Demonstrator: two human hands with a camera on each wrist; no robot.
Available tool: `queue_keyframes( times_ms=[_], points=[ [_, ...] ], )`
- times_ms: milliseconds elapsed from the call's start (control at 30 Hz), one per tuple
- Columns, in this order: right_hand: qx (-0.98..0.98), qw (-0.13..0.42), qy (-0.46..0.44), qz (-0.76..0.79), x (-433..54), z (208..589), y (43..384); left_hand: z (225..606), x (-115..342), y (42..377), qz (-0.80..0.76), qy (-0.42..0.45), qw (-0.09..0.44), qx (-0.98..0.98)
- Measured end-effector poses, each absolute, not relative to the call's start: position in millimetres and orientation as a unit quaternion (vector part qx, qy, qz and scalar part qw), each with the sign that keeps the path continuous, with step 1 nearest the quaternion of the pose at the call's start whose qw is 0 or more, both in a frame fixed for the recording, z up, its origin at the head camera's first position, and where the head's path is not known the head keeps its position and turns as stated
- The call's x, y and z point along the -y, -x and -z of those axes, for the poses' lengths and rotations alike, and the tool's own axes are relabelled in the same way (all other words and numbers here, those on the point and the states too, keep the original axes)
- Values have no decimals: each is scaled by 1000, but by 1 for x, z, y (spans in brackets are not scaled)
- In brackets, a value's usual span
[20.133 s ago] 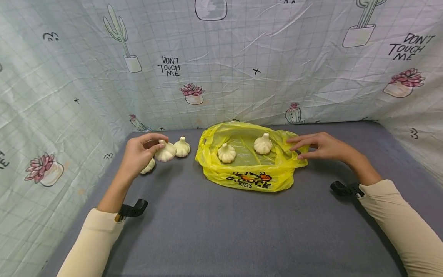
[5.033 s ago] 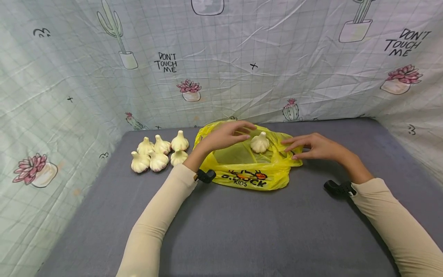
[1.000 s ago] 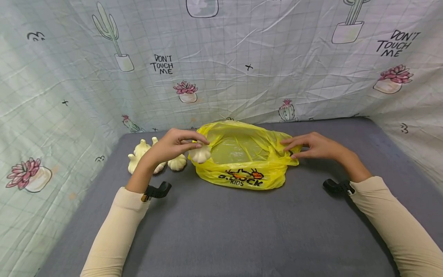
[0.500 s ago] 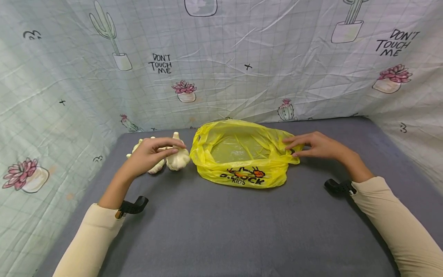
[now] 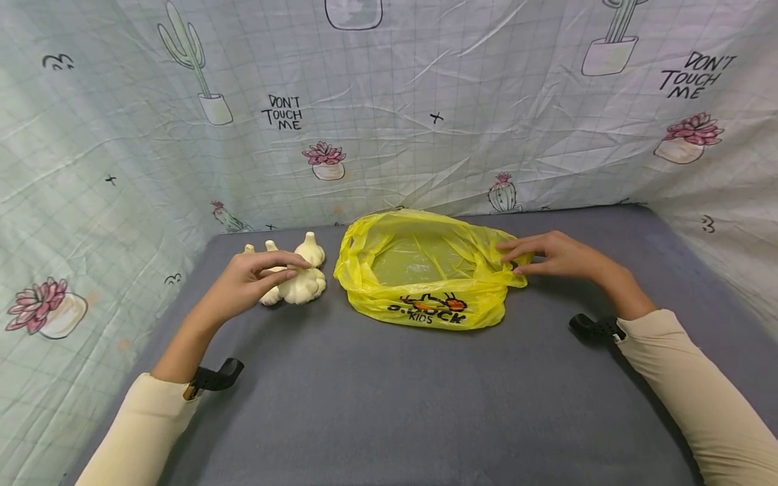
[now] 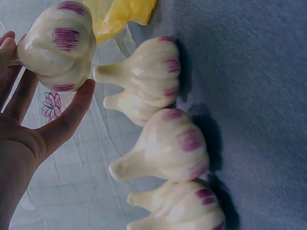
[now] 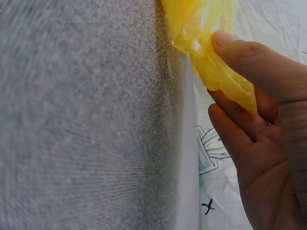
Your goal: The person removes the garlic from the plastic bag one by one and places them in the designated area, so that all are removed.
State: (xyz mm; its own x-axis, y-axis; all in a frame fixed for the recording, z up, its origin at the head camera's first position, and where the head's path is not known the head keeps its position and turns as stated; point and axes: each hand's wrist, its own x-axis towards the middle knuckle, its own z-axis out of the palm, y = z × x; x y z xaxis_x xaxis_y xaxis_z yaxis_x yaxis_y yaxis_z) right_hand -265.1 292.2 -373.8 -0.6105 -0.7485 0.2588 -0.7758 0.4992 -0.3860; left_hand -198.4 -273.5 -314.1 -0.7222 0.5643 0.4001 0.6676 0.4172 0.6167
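Observation:
My left hand (image 5: 252,280) pinches a garlic bulb (image 6: 60,45), cream with purple streaks, between thumb and fingers. In the left wrist view this bulb is held apart from and above the row of other garlic bulbs (image 6: 175,146) standing on the table. Part of that group is hidden behind my left hand in the head view; one bulb (image 5: 310,251) shows at its back right. My right hand (image 5: 562,255) grips the right edge of a yellow plastic bag (image 5: 425,304) with thumb and fingers. The bag's mouth gapes upward, and no bulb is seen inside.
Grey cloth covers the table (image 5: 389,398). Behind and at both sides hangs a patterned curtain (image 5: 395,88) with cactus drawings. A black wrist mount (image 5: 219,375) sits on the left forearm and another mount (image 5: 595,329) on the right.
Earlier, bulbs lay inside the bag; none shows there now, and the group at left has grown. Over the last second my left hand carried a bulb leftward from the bag. My right hand stayed put.

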Motion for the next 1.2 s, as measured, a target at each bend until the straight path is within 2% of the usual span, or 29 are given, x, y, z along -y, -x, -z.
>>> queue_keyframes(
  times_ms=[333, 833, 1200],
  points=[
    [870, 16, -433, -235, -294, 373, 266, 321, 297, 189, 391, 356, 70, 846],
    [871, 19, -430, -236, -295, 371, 263, 328, 331, 172, 383, 326, 109, 858],
    [873, 16, -428, -235, -294, 370, 262, 331, 346, 162, 397, 316, 96, 856]
  ],
)
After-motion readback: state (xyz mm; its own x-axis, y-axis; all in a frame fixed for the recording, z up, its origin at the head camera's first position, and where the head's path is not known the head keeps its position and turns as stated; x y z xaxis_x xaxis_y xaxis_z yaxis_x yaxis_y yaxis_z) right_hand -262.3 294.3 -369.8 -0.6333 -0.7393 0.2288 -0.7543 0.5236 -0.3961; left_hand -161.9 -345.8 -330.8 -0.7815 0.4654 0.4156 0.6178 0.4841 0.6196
